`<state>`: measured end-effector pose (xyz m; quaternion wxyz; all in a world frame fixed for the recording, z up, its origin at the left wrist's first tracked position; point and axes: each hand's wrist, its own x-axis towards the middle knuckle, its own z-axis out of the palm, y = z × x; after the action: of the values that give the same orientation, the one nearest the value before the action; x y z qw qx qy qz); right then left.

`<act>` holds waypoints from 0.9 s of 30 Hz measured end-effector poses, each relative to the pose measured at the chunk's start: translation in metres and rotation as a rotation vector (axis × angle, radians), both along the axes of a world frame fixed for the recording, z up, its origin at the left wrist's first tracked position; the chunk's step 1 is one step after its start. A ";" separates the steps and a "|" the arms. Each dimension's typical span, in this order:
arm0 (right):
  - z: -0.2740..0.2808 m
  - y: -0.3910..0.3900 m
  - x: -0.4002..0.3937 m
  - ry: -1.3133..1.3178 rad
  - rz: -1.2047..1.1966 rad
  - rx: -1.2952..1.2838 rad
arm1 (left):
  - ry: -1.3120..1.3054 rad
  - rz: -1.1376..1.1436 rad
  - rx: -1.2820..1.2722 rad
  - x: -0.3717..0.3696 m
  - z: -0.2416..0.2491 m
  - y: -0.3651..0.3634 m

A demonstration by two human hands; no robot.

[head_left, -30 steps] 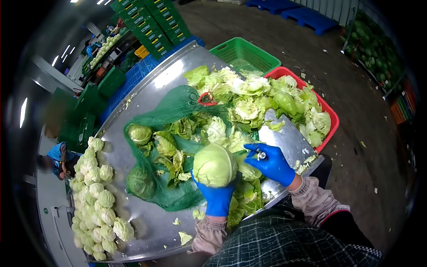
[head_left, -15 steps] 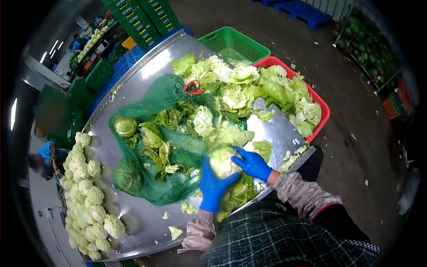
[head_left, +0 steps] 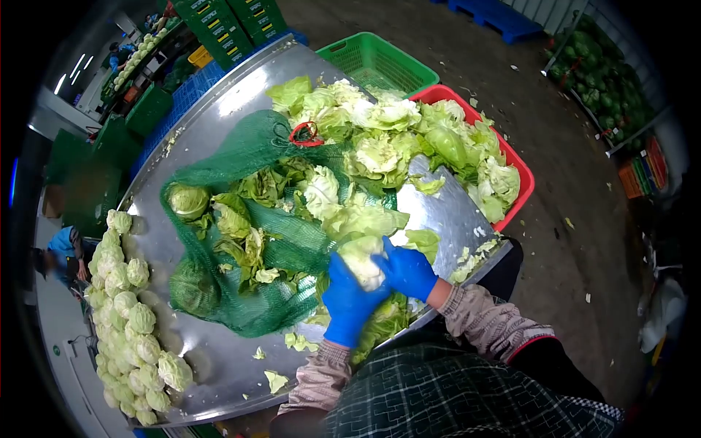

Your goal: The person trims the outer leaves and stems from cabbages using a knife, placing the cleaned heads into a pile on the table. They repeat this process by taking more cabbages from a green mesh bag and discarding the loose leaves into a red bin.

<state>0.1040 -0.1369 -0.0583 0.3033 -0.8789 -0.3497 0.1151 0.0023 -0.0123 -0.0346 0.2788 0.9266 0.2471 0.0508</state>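
Note:
Both my hands wear blue gloves and close around one pale green cabbage head [head_left: 363, 257] at the near edge of the steel table [head_left: 219, 139]. My left hand [head_left: 347, 298] cups it from the left and below. From the right, my right hand [head_left: 406, 270] presses on it. A green mesh sack [head_left: 248, 157] with a red tie lies open just left of them, with two cabbage heads [head_left: 188, 199] inside and loose leaves on top. Whether the right hand also holds a tool is hidden.
Trimmed cabbage heads [head_left: 124, 306] are lined up along the table's left edge. Loose leaves [head_left: 380, 131] pile at the far side and fill a red crate [head_left: 523, 182]. A green crate [head_left: 380, 62] stands behind it. Another person in blue [head_left: 62, 248] is at the left.
The cabbage was lowered from in front of me to the table edge. My right hand moved from beside it onto its right side, and both hands closed in on it.

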 end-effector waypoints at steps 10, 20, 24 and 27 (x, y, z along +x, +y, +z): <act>-0.004 -0.005 0.018 0.205 -0.092 0.199 | -0.077 0.186 -0.302 -0.006 0.016 0.017; -0.049 -0.029 0.076 -0.293 -0.472 0.161 | -0.393 0.099 -0.593 -0.029 -0.015 0.019; 0.044 0.002 0.028 -0.115 -0.088 0.334 | -0.336 -0.072 -0.403 -0.033 -0.013 0.017; 0.036 0.022 0.020 -0.086 0.164 0.217 | -0.361 -0.136 -0.652 -0.032 -0.006 0.016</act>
<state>0.1237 -0.1149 -0.0219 0.3711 -0.8134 -0.4434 0.0631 -0.0295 0.0038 -0.0403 0.6010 0.7796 0.1353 0.1132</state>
